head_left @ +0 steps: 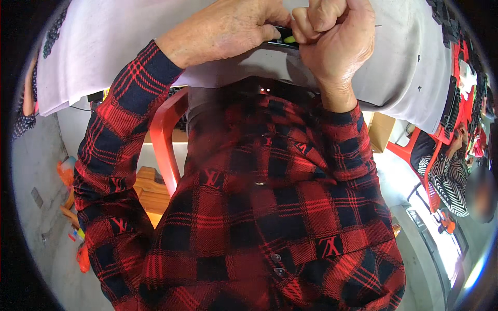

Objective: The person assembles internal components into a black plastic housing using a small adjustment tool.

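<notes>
While the pale grey worktop (pixel 104 46) fills the upper view, both hands meet at its near edge: left hand (pixel 223 33) pinches a small black part with a yellow-green tip (pixel 285 37), likely steadying it; right hand (pixel 337 36) fisted tight beside it, contents hidden. Red plastic chair (pixel 166 140) below.

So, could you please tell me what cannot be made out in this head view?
- Small dark object with a yellow-green part: mostly hidden between the left hand and the right hand; its kind is unclear.
- Right hand's knuckles: cut off by the top edge.
- Grey table: its top surface is not visible from this angle.
- Person at right: small and warped near the rim.
</notes>
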A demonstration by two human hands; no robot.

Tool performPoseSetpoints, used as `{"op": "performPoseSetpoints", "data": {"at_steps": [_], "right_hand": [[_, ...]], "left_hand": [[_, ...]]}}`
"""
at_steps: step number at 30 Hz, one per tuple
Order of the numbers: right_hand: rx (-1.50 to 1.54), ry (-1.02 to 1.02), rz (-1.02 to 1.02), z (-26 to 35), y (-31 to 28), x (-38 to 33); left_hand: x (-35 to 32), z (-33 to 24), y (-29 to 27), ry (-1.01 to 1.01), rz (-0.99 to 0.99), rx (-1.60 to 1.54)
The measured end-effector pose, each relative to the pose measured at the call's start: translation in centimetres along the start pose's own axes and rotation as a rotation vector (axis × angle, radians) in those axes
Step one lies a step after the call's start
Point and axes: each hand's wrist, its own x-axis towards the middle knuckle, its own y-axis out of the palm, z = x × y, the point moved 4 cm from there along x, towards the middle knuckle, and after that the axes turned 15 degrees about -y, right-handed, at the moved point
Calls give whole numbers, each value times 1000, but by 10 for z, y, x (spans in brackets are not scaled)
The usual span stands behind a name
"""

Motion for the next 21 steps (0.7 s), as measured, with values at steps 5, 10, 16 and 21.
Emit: {"op": "performPoseSetpoints", "data": {"at_steps": [5,10,16,21], "right_hand": [[-79,-48,68,2,3,-1],[-69,-59,88,0,5,0],[-69,-44,77,0,6,-1],[-110,-53,69,4,6,-2]], "left_hand": [[-2,-4,-1,49,23,-63],[-1,1,-1,64,11,-96],[-3,-1,-2,-38,31,-101],[-3,-3,0,-48,13,-104]]}}
